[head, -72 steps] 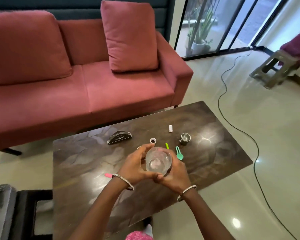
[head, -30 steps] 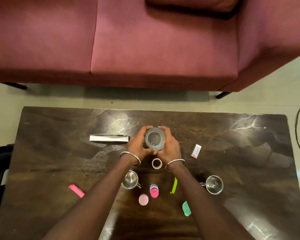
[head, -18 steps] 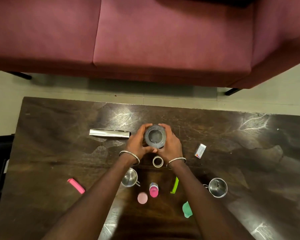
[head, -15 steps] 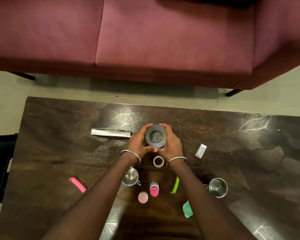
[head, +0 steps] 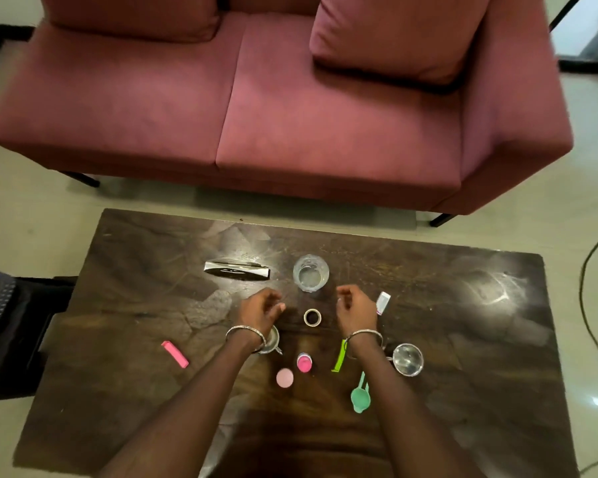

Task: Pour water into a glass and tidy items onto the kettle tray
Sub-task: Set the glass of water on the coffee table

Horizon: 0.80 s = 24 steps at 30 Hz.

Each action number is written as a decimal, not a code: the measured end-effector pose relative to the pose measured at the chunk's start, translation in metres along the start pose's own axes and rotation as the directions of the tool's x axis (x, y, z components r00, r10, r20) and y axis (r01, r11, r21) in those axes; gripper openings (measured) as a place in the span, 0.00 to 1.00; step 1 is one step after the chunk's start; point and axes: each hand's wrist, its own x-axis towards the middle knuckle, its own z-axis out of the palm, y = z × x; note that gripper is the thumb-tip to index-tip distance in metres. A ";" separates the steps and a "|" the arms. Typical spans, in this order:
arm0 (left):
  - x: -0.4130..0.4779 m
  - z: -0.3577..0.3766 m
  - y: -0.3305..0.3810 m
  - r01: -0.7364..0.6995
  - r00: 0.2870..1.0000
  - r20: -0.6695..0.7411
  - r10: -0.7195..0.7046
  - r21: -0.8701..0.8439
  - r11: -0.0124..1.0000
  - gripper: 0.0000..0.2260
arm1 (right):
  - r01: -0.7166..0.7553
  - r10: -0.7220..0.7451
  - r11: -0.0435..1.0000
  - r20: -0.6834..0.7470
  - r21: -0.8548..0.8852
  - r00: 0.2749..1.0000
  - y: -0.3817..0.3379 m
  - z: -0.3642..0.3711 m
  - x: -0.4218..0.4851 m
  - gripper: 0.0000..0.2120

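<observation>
Fingers of the left hand [head: 259, 310] and right hand [head: 354, 307] curl loosely, holding nothing, just nearside of the clear round drinking glass [head: 310, 273] standing upright on the dark wooden table [head: 463, 305]; kettle and tray unseen, tidying looks undone.

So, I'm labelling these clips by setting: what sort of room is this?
Most likely a home living room: a red sofa with a loose cushion faces a low dark coffee table on a shiny tiled floor.
</observation>
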 end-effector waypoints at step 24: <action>-0.222 -0.161 -0.130 -0.039 0.909 -0.408 -0.087 -0.291 0.956 0.10 | 0.287 -0.286 0.958 0.202 0.023 0.937 -0.142 0.090 -0.273 0.10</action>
